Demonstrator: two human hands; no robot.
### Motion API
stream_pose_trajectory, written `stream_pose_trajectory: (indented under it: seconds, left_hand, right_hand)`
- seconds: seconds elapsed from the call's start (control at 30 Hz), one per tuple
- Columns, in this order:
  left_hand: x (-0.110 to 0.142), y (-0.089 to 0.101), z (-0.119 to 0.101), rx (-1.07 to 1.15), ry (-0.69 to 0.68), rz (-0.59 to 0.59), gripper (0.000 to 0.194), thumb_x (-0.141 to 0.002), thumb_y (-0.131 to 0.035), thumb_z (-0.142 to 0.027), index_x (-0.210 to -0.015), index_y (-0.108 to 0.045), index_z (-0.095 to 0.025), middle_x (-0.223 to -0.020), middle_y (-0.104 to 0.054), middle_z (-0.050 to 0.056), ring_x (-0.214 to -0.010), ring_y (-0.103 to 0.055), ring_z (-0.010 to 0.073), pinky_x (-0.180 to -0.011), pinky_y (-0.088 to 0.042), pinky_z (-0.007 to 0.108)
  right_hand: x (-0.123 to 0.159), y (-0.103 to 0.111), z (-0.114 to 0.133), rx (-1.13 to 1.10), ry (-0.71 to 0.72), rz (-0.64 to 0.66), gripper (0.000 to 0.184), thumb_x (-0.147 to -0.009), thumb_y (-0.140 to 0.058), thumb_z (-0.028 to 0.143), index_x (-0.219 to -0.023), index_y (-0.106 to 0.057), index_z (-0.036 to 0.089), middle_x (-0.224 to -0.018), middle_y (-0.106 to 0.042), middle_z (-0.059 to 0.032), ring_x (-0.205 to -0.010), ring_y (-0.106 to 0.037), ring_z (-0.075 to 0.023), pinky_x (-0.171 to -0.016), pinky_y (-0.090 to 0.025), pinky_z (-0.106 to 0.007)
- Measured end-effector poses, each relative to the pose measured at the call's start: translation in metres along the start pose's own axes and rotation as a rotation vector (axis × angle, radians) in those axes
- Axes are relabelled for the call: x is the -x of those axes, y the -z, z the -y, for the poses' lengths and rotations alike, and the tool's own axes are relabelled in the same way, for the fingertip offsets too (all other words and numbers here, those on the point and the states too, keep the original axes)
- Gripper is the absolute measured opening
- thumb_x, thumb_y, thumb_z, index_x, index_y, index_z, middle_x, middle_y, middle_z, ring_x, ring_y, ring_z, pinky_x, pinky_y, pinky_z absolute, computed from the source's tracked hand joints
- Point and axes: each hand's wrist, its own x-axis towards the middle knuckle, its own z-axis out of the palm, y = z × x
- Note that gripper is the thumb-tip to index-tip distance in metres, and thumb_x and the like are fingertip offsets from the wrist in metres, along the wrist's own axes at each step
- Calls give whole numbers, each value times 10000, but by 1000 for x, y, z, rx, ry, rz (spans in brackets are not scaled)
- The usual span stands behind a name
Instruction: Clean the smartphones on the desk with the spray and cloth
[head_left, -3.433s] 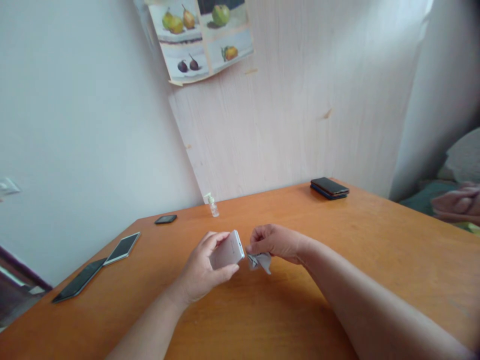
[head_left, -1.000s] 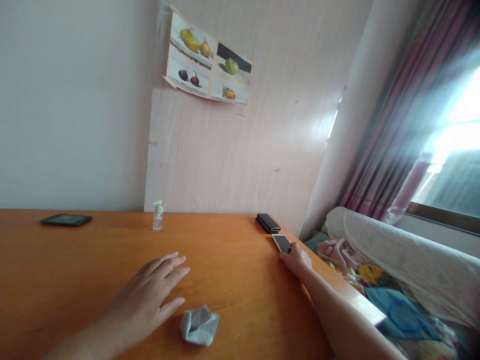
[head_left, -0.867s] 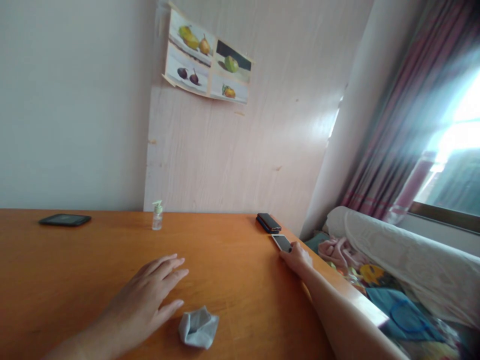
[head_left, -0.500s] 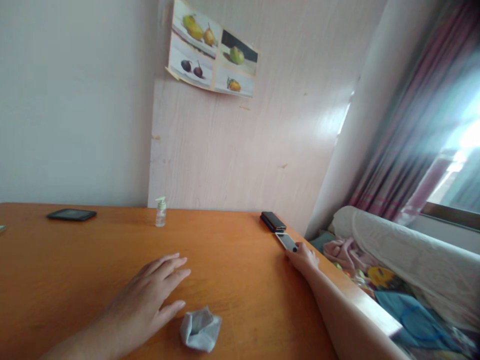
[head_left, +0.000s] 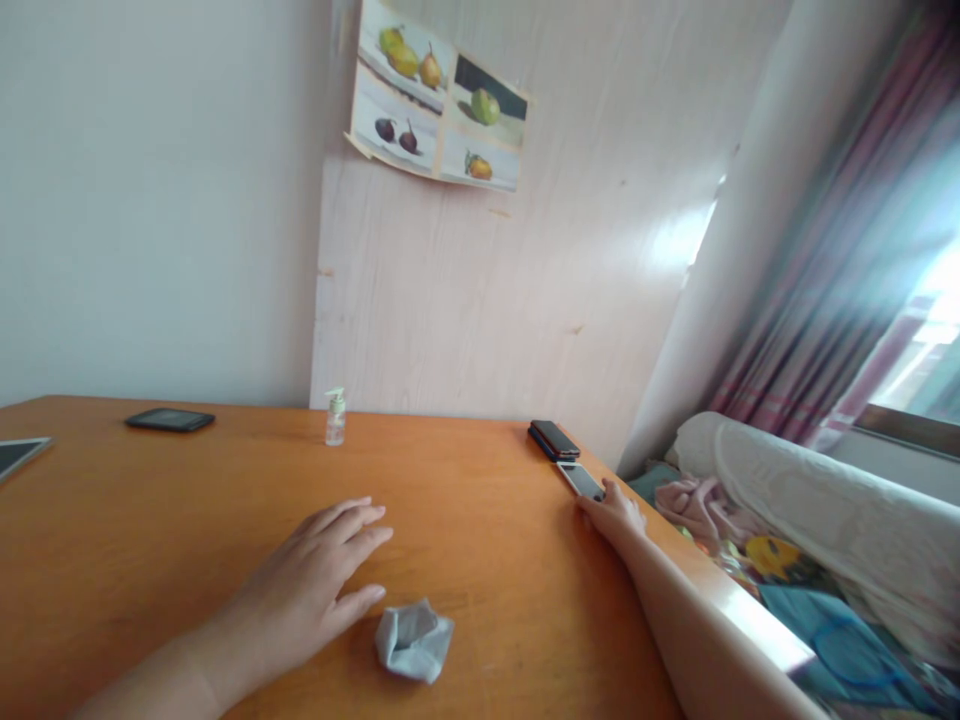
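Observation:
My left hand (head_left: pixel 322 570) is open, palm down over the wooden table (head_left: pixel 480 520), with its fingers apart and nothing in them. Just right of its thumb lies a crumpled grey cloth (head_left: pixel 415 645). Near the table's right edge, my right hand (head_left: pixel 616 515) grips the near end of a white-framed smartphone (head_left: pixel 579 480), which lies flat on the tabletop. Its thumb and fingers are on either side of that end and partly cover it. The phone's far end comes up against a dark wallet-like stack (head_left: pixel 553 440).
A small clear pump bottle (head_left: pixel 335 420) stands at the back. Left of it lies a dark tablet-like device (head_left: pixel 171 420), and a white-edged tablet (head_left: pixel 22 455) is cut off at the left. Beyond the right edge is a bed with crumpled bedding (head_left: pixel 780 560). Fruit pictures (head_left: pixel 442 110) hang above.
My view has turned slightly to the left, so things appear farther right and more of the white-edged tablet shows. Both hands keep nearly the same places on the table.

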Motion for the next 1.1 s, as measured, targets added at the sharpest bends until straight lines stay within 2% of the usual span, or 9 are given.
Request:
stream_pose_trajectory:
  seconds: [0.23,0.4,0.53,0.6,0.67,0.83,0.9,0.97,1.1]
  left_hand:
    - [-4,7,-2,6,8,23,415,-829,-641,-374,-1234,-624,-285,-1349,-584,71,-1285,-487,283,-1058,-424,466]
    - [-7,11,-6,45,25,31,397,-823,-650,-356,-1205,-637,-250,-1312,-600,89,-1271,-493,276,-1069,-408,464]
    - [-10,14,-6,24,67,81,399,-815,-659,-374,-1188,-641,-234,-1304,-604,88,-1271,-487,283,-1080,-391,457]
    - [-10,14,-5,18,74,84,386,-818,-654,-373,-1180,-642,-239,-1291,-611,86,-1247,-507,277,-1073,-396,448]
    - [-10,13,-3,24,70,74,371,-821,-648,-375,-1169,-644,-244,-1270,-620,83,-1221,-525,273,-1059,-406,443]
    - [-9,10,3,38,56,39,350,-837,-628,-393,-1151,-646,-239,-1226,-632,82,-1188,-539,264,-1030,-421,420]
    - [-9,9,5,39,61,30,345,-839,-626,-390,-1146,-647,-234,-1217,-635,83,-1179,-541,261,-1025,-422,414]
    - [-9,9,6,46,69,22,339,-839,-627,-388,-1140,-649,-233,-1204,-639,79,-1163,-547,255,-1019,-425,405]
    - [-10,9,5,68,101,9,332,-835,-638,-388,-1128,-651,-232,-1179,-642,70,-1128,-557,240,-1012,-425,387]
  right_hand:
    - [14,9,1,-111,43,-34,706,-801,-517,510,-1401,-447,145,-1262,-591,-184,-1196,-519,-341,-934,-413,-426]
    - [46,11,24,-253,214,-15,527,-831,-486,476,-1268,-575,195,-1097,-663,-120,-1049,-595,-289,-859,-447,-379]
    - [97,9,57,-401,432,103,383,-848,-481,434,-1070,-663,181,-921,-684,-58,-849,-635,-211,-757,-479,-304]
    - [132,11,75,-460,538,213,327,-855,-492,419,-995,-682,193,-794,-662,-15,-683,-611,-162,-642,-472,-265]
    - [170,16,93,-570,727,366,293,-878,-494,385,-970,-684,182,-755,-627,-8,-649,-568,-137,-608,-442,-244]
    - [237,29,125,-501,996,546,392,-850,-604,361,-1220,-627,236,-827,-628,-1,-694,-553,-121,-622,-405,-218]
    - [248,29,133,-390,1106,584,407,-819,-644,350,-1218,-632,267,-919,-656,-12,-756,-576,-136,-672,-411,-227]
    - [251,25,139,-301,1168,579,289,-818,-629,305,-1097,-683,253,-945,-674,-20,-803,-589,-149,-707,-406,-235]
    - [247,17,157,-310,1132,553,132,-833,-562,254,-873,-672,191,-829,-682,-15,-745,-585,-136,-646,-384,-220]
